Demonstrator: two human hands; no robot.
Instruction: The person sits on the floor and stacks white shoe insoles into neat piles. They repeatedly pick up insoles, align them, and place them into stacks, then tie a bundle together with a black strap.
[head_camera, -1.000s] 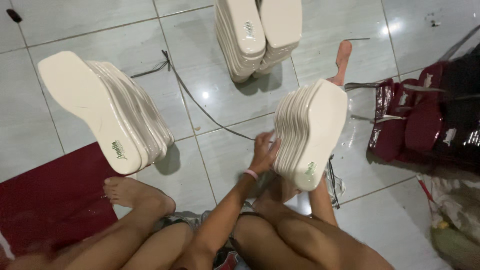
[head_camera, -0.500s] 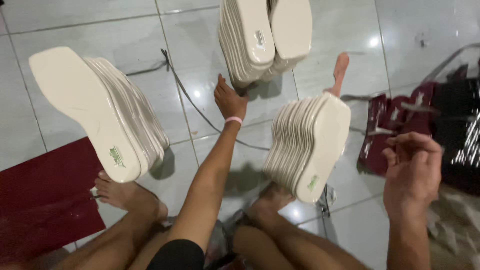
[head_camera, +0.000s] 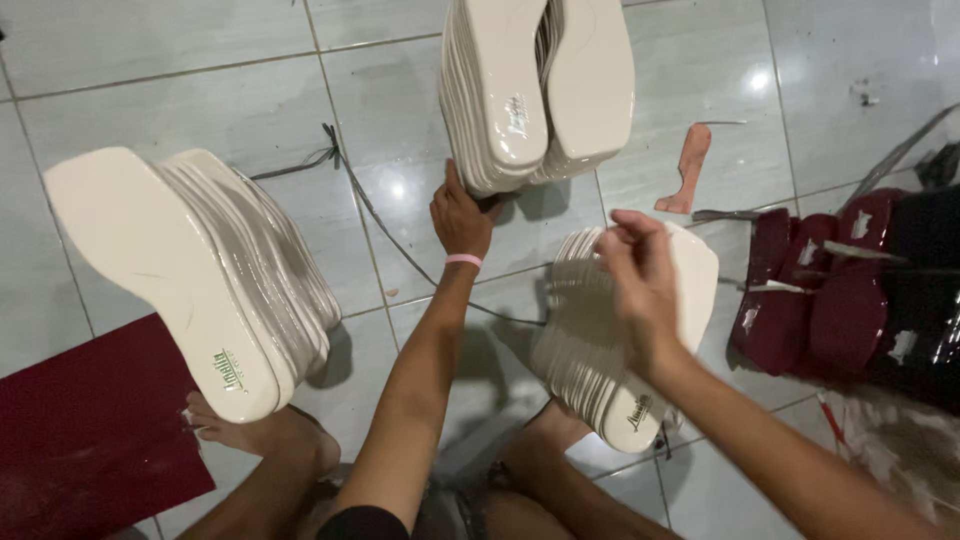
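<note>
I sit on a tiled floor among stacks of cream shoe insoles. My left hand (head_camera: 460, 215), with a pink band at the wrist, reaches forward and grips the lower edge of the far insole stack (head_camera: 505, 90), its thumb along the stack's side. A second stack (head_camera: 592, 80) leans against that one. My right hand (head_camera: 635, 265) hovers over the near insole stack (head_camera: 580, 350), fingers curled together with nothing visible in them. That near stack leans on its edge between my legs.
A large leaning stack of cream insoles (head_camera: 200, 270) stands at the left, by my bare foot (head_camera: 260, 435). A dark red mat (head_camera: 80, 430) lies at lower left. Glossy dark red pieces (head_camera: 820, 300) pile at right. A pink cut-out (head_camera: 688, 165) and a thin cord (head_camera: 360, 205) lie on the tiles.
My left hand left the near stack and stretched forward to the far stack's base. My right hand came into view and moved left over the near stack.
</note>
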